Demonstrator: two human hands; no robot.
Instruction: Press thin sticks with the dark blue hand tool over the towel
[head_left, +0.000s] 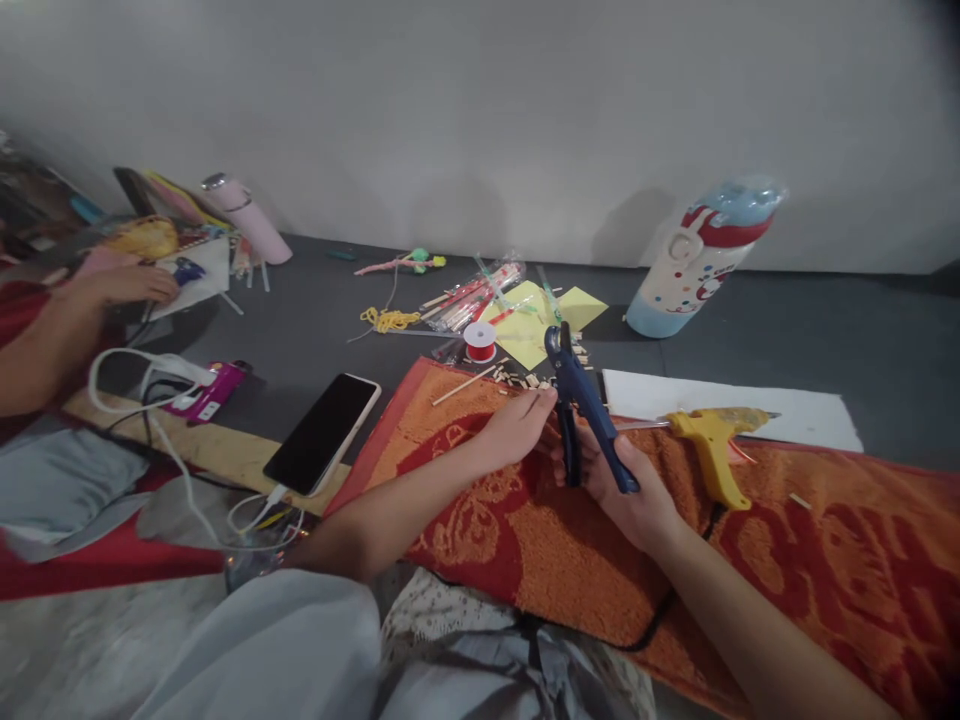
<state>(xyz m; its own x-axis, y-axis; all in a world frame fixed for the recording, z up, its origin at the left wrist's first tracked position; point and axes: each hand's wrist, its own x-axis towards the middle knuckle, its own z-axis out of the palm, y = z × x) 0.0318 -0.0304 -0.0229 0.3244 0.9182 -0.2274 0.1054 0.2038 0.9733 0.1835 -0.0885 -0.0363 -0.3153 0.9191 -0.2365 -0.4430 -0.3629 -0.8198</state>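
My right hand [637, 500] is wrapped round the handles of blue-handled cutters [589, 400], which are held upright and tilted, with the head pointing away from me. My left hand [517, 430] is closed in a pinch beside the cutters, just below their head. What its fingertips hold, if anything, is too small to make out. Short cut pieces of wooden stick [525, 380] lie just beyond my left hand, near one long thin stick [463, 385]. An orange and red towel [577, 580] spreads beneath both hands.
A yellow glue gun [709, 440] lies right, by a white board [795, 405]. Beyond are a red ribbon spool [480, 342], yellow paper [585, 305], wrapped sticks [472, 300] and a bottle [697, 260]. Left are a phone [322, 435], power strip [214, 390] and another person's hand [135, 285].
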